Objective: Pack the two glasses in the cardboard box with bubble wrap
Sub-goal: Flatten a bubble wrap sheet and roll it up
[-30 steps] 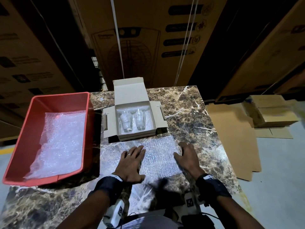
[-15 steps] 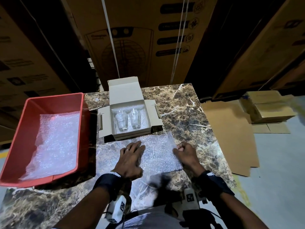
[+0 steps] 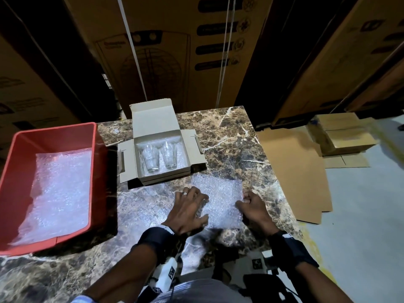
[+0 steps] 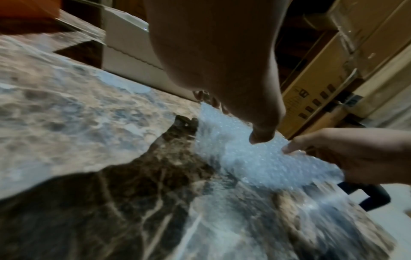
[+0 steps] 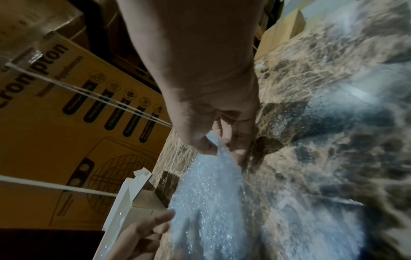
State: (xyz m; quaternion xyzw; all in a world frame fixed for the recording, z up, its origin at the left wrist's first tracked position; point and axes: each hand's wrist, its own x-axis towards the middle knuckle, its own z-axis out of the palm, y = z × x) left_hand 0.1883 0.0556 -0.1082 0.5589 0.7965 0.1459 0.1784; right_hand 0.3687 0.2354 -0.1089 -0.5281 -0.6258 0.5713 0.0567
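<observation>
Marble table [image 3: 236, 136], cardboard box [image 3: 161, 149] open near far edge, lid flap up, side flaps out. Two glasses [image 3: 159, 155] lying side by side inside box on a bubble-wrap lining, rims toward far side. Loose bubble wrap sheet [image 3: 220, 200] flat on table just in front of box, between both hands. Left hand [image 3: 188, 209] spread flat, fingers straight, pressing left part of sheet; ring on one finger. Right hand [image 3: 253, 206] curled, thumb and fingers pinching right edge of sheet, edge lifted slightly off table in right wrist view [image 5: 220, 151]. Left wrist view: left thumb tip [image 4: 262, 137] down on wrap, right hand [image 4: 347, 154] gripping opposite edge. Red bin [image 3: 13, 162] at left on table, more bubble wrap [image 3: 59, 193] inside it. Flattened cardboard [image 3: 293, 171] on floor at right. Big printed cartons [image 3: 166, 51] behind table.
</observation>
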